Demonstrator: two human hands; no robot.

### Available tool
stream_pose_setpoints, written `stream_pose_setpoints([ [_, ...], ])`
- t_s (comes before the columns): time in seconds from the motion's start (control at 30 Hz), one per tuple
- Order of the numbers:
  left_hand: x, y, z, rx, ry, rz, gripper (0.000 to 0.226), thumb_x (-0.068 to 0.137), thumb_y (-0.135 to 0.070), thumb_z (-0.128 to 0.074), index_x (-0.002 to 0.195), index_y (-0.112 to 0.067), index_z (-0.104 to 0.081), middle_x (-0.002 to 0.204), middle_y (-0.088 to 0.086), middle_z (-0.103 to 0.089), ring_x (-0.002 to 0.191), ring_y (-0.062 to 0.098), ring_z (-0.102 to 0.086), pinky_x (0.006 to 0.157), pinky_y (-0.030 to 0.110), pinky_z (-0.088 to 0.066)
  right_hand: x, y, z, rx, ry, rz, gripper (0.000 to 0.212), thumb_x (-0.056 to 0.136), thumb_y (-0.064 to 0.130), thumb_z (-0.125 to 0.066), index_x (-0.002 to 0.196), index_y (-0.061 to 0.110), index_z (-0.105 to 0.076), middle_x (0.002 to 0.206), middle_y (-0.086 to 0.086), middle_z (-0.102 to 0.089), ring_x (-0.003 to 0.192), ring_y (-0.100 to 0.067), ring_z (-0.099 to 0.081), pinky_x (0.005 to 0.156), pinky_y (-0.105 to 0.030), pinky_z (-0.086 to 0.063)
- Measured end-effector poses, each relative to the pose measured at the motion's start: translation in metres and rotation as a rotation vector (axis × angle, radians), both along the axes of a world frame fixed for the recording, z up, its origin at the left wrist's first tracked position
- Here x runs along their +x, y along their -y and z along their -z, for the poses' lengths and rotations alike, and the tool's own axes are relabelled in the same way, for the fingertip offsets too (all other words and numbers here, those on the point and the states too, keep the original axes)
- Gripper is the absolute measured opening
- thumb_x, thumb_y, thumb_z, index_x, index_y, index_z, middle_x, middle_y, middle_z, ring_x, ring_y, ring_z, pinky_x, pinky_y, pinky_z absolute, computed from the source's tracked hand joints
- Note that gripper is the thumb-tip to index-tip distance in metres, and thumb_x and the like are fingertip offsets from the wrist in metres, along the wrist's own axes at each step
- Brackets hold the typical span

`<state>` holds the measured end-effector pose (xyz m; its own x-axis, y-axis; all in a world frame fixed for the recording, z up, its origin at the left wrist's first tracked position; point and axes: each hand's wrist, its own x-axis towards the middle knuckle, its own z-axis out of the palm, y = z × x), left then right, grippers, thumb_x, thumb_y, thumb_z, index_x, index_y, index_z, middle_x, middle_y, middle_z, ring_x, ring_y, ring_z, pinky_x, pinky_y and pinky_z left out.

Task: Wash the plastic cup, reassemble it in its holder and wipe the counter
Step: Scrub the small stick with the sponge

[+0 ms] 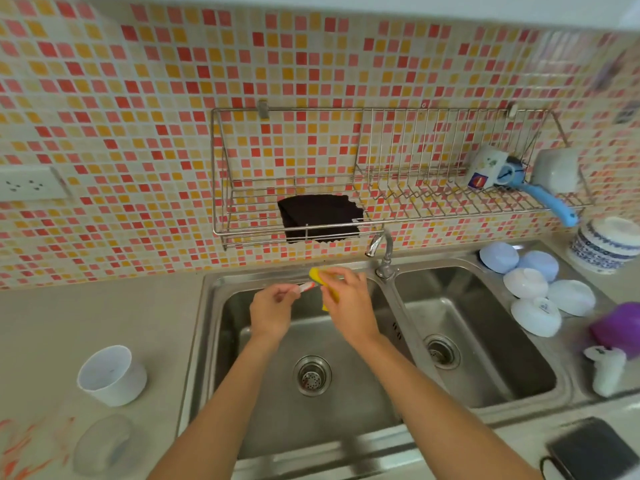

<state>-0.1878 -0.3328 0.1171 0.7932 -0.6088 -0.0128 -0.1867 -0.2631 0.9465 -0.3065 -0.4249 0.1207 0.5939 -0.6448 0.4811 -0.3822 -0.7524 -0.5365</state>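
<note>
Over the left sink basin [242,348], my left hand [272,315] pinches a small white and red piece [304,288] by one end. My right hand [346,299] grips a yellow sponge [323,277] pressed against the other end of that piece. A white plastic cup [110,374] stands tilted on the counter [52,327] left of the sink. In front of the cup lies a clear rounded plastic part [102,441]. A dark cloth [318,218] hangs in the wall rack [391,174] above the tap [381,247].
Several white and pale blue bowls [535,289] lie upside down right of the right basin [485,327]. A purple container [620,327], a white bottle [607,370] and a black phone [595,448] sit at the right. Orange smears [20,441] mark the counter's front left.
</note>
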Motion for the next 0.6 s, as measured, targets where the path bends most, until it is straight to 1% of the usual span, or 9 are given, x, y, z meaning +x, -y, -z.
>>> stream_pose_setpoints([
  [0.1,-0.008,0.008,0.002,0.012,0.016,-0.031,0.008,0.088,-0.02,-0.065,0.087,-0.019,-0.073,0.085,-0.004,-0.073,0.082,0.009,-0.065,0.086,0.031,-0.05,-0.001,-0.001,0.008,-0.006,-0.056,0.018,0.042,0.085,0.006,-0.066,0.123,0.025,-0.066,0.118,0.001,-0.063,0.102,-0.022,-0.047,0.09,-0.031,-0.048],
  [0.2,-0.015,0.014,0.004,0.037,0.059,-0.053,0.008,0.088,-0.021,-0.065,0.09,-0.019,-0.073,0.084,-0.009,-0.071,0.077,-0.002,-0.061,0.072,0.011,-0.042,0.001,-0.005,0.011,-0.056,-0.081,-0.06,0.042,0.086,0.005,-0.065,0.123,0.023,-0.065,0.12,0.0,-0.063,0.104,-0.022,-0.047,0.09,-0.028,-0.046],
  [0.27,-0.02,0.019,0.004,0.051,0.081,-0.073,0.008,0.088,-0.021,-0.065,0.089,-0.02,-0.073,0.081,-0.012,-0.069,0.075,-0.005,-0.06,0.066,0.003,-0.036,0.002,0.007,0.011,0.001,-0.068,-0.023,0.04,0.086,0.005,-0.064,0.123,0.023,-0.065,0.118,-0.001,-0.064,0.104,-0.022,-0.046,0.091,-0.028,-0.045],
  [0.33,-0.023,0.024,0.004,0.058,0.078,-0.099,0.007,0.088,-0.019,-0.065,0.09,-0.018,-0.072,0.08,-0.01,-0.068,0.075,0.0,-0.061,0.065,0.005,-0.036,0.004,0.02,0.011,0.077,-0.07,0.053,0.039,0.087,0.007,-0.064,0.123,0.022,-0.066,0.117,-0.003,-0.065,0.103,-0.023,-0.046,0.091,-0.031,-0.047],
  [0.4,-0.022,0.03,0.002,0.063,0.067,-0.111,0.008,0.088,-0.019,-0.065,0.091,-0.017,-0.073,0.081,-0.009,-0.069,0.078,0.004,-0.062,0.069,0.013,-0.038,0.006,0.019,0.01,0.065,-0.069,0.016,0.039,0.087,0.006,-0.064,0.123,0.022,-0.065,0.118,-0.001,-0.065,0.103,-0.023,-0.046,0.092,-0.033,-0.049],
  [0.47,-0.019,0.034,0.002,0.076,0.069,-0.113,0.009,0.088,-0.021,-0.065,0.091,-0.018,-0.073,0.081,-0.01,-0.069,0.076,0.003,-0.062,0.07,0.015,-0.039,0.006,0.012,0.011,0.006,-0.056,-0.07,0.041,0.086,0.006,-0.066,0.124,0.023,-0.065,0.119,0.002,-0.064,0.104,-0.02,-0.046,0.091,-0.026,-0.045],
  [0.5,-0.017,0.035,0.002,0.085,0.07,-0.113,0.009,0.088,-0.021,-0.066,0.091,-0.018,-0.073,0.08,-0.01,-0.069,0.075,0.002,-0.062,0.069,0.014,-0.039,0.006,0.014,0.013,0.002,-0.052,-0.068,0.042,0.086,0.007,-0.066,0.123,0.024,-0.065,0.119,0.003,-0.064,0.103,-0.019,-0.046,0.089,-0.022,-0.042],
  [0.57,-0.014,0.034,0.003,0.1,0.062,-0.119,0.009,0.088,-0.021,-0.065,0.089,-0.016,-0.073,0.08,-0.007,-0.07,0.075,0.005,-0.062,0.068,0.015,-0.039,0.007,0.024,0.018,0.097,-0.038,0.033,0.041,0.087,0.008,-0.065,0.123,0.026,-0.065,0.119,0.003,-0.065,0.103,-0.021,-0.049,0.089,-0.017,-0.036],
  [0.6,-0.013,0.032,0.004,0.107,0.055,-0.125,0.009,0.088,-0.02,-0.065,0.088,-0.016,-0.073,0.08,-0.005,-0.07,0.075,0.007,-0.063,0.069,0.017,-0.039,0.009,0.026,0.02,0.136,-0.035,0.074,0.04,0.088,0.008,-0.064,0.124,0.026,-0.064,0.12,0.002,-0.064,0.103,-0.021,-0.049,0.089,-0.018,-0.036],
])
